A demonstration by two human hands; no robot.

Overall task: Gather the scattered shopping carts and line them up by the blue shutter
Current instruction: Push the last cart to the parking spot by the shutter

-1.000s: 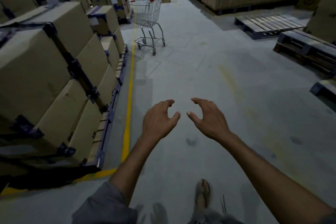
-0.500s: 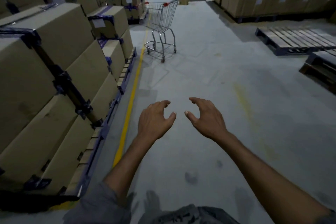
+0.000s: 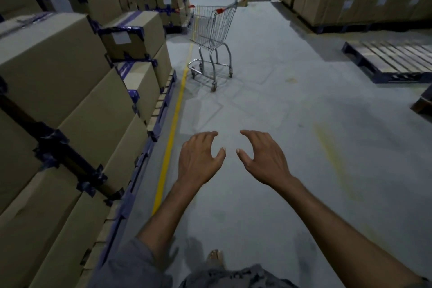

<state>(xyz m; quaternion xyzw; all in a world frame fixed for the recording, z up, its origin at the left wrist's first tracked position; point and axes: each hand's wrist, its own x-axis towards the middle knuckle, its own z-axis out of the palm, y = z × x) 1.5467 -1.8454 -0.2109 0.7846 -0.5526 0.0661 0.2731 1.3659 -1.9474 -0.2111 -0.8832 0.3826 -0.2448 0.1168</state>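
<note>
Shopping cart (image 3: pixel 210 28): 1 pc, upright on floor ahead, just R of yellow line (image 3: pixel 171 133), beside stacked cartons (image 3: pixel 70 72); nearer than 0.5 s ago. Left hand (image 3: pixel 198 161) & right hand (image 3: pixel 264 159): held out as before, fingers apart, loosely curled, holding nothing, well short of cart.

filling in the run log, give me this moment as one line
left hand: open, empty | right hand: open, empty | shopping cart: ahead, untouched, by yellow line | blue shutter: not in view
</note>
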